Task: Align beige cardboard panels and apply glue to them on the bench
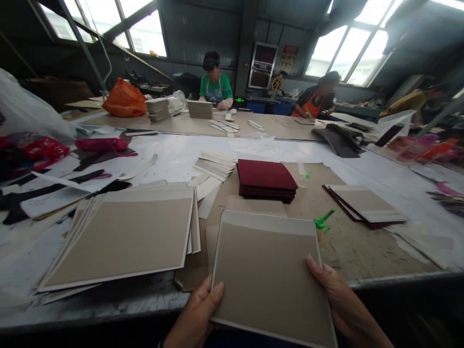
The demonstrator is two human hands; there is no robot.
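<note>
A tan cardboard panel (268, 275) with a pale border is gripped at its near corners by both hands above the table's front edge. My left hand (197, 314) pinches the lower left corner, thumb on top. On the right edge my right hand (342, 302) does the same, thumb lying across the face. To the left lies a fanned stack of similar tan panels (123, 237). Just beyond the held panel sits a pile of dark red covers (266, 180).
A green-handled brush (324, 220) stands right of the panel on a glue-stained board (355, 241). Another small stack of covers (366, 205) lies at right, white strips (213, 164) behind. Two people (215, 84) (319, 99) work at the table's far side.
</note>
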